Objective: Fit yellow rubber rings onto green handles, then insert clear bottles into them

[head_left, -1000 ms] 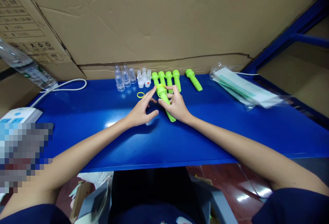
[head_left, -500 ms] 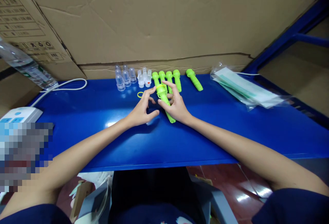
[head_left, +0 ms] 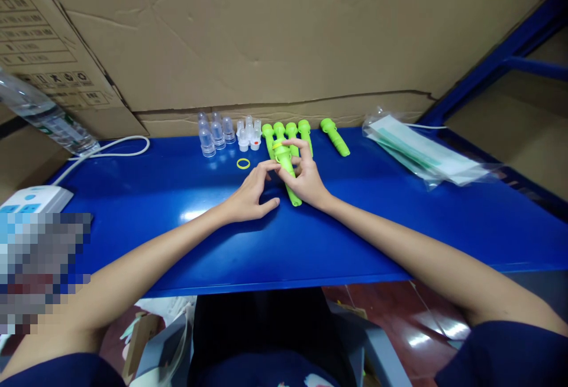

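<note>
My right hand [head_left: 306, 180] is closed around a lime-green flashlight [head_left: 291, 189], tilted with its wide head away from me and its tail toward me. The index finger rests along the head's rim. My left hand [head_left: 252, 194] has its fingers stretched out and its thumb apart; the fingertips reach the flashlight just below its head, though I cannot tell whether they press on it. A loose yellow ring [head_left: 243, 164] lies on the blue table beyond my left hand. Behind the held flashlight stands a row of similar green flashlights [head_left: 304, 132], partly hidden by it and my fingers.
Clear plastic caps [head_left: 217, 134] and small white-based clear parts [head_left: 248, 135] stand at the back. Another green flashlight [head_left: 336, 137] lies right of the row. A plastic bag with sheets [head_left: 421, 150] is at right; a power strip [head_left: 35, 200] and water bottle [head_left: 48, 118] at left.
My left fingers have moved from the head's rim down to just below the head. A yellow band formerly standing out at the rim now sits flush. The flashlight shifted slightly away from me.
</note>
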A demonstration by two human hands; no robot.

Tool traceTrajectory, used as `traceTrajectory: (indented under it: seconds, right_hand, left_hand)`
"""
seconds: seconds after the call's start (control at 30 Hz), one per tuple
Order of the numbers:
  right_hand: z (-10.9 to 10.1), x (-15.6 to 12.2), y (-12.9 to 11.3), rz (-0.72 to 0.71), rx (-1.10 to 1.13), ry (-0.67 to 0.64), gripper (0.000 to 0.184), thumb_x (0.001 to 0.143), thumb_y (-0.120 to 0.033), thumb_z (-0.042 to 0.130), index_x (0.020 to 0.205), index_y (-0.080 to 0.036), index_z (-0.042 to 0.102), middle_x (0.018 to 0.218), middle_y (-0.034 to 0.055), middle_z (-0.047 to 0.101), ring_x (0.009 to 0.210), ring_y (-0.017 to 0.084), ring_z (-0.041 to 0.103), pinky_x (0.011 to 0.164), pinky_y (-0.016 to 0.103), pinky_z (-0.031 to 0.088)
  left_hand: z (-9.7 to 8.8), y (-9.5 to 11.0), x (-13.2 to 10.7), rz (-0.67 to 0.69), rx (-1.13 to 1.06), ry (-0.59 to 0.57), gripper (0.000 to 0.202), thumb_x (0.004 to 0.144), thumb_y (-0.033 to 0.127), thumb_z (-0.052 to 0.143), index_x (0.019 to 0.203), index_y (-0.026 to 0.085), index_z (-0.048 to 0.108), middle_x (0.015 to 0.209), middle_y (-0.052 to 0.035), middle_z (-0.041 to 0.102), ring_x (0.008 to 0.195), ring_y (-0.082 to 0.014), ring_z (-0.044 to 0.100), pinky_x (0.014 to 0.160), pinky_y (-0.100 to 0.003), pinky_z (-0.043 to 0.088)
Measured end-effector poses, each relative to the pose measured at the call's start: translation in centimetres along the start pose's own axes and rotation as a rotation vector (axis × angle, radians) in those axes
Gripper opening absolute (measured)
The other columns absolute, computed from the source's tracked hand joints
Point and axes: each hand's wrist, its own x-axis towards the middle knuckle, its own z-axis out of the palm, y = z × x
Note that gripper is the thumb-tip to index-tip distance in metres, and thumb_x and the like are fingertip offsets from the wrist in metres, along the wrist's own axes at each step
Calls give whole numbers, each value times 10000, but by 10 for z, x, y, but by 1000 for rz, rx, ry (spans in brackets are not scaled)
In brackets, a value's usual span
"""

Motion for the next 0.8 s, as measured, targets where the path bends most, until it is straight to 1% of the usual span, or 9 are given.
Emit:
traceTrajectory:
  seconds: [0.07, 0.1, 0.2, 0.27, 0.33, 0.4, 0.63, 0.8]
  right_hand:
    - [2, -1, 0, 2, 29, -13, 499, 849, -323, 676, 1252, -279, 384, 869, -9, 629, 649, 139, 629, 509, 262, 495]
    - [3, -2, 0, 2, 46, -15, 523, 844, -328, 687, 1254, -277, 367, 878, -4, 636, 644, 141, 635, 502, 264, 500]
    - [5, -4, 0, -2, 77, -14, 571, 841, -331, 693, 1261, -271, 310, 878, -1, 640, 599, 131, 624, 465, 260, 492]
    - [6, -5, 0, -8, 77, -31, 564, 855, -327, 673, 1268, -269, 294, 866, -5, 637, 567, 120, 600, 440, 253, 473]
    - [6, -5, -1, -19, 73, -50, 546, 864, -315, 659, 1270, -267, 297, 850, -9, 630, 543, 109, 572, 425, 247, 454]
    - [5, -5, -2, -29, 72, -59, 538, 861, -298, 658, 1263, -265, 303, 836, -14, 618, 535, 104, 557, 424, 245, 445]
    - [5, -5, -4, -57, 84, -90, 525, 865, -301, 667, 1240, -279, 301, 829, -16, 594, 544, 105, 544, 455, 252, 447]
    - [4, -4, -1, -34, 79, -116, 491, 868, -314, 663, 1195, -285, 298, 769, -39, 562, 525, 107, 506, 447, 237, 398]
  left_hand:
    - [1, -2, 0, -28, -17, 23, 626, 842, 234, 626, 1365, 234, 281, 1317, -134, 434, 1104, -250, 520, 1006, -476, 472]
    - [2, -4, 0, -39, -36, 38, 630, 847, 240, 626, 1362, 238, 264, 1321, -135, 422, 1098, -242, 522, 989, -462, 480]
    - [3, -9, 1, -72, -119, 116, 705, 850, 265, 642, 1395, 252, 196, 1416, -162, 349, 1132, -241, 518, 934, -423, 491]
    - [2, -10, 1, -104, -158, 161, 749, 848, 271, 647, 1428, 274, 174, 1470, -164, 318, 1158, -249, 510, 875, -391, 491]
    - [-1, -10, 2, -125, -168, 180, 756, 842, 269, 649, 1443, 294, 191, 1499, -150, 305, 1176, -255, 502, 823, -363, 483]
    - [-3, -8, 2, -127, -157, 191, 732, 840, 266, 649, 1436, 300, 224, 1493, -136, 312, 1173, -252, 502, 801, -349, 477]
    - [-4, -7, 1, -112, -137, 235, 638, 845, 236, 643, 1361, 287, 272, 1393, -116, 366, 1127, -216, 513, 796, -323, 466]
    - [-5, -6, 3, -150, -193, 243, 569, 834, 229, 639, 1303, 273, 319, 1347, -98, 409, 1113, -206, 523, 801, -317, 458]
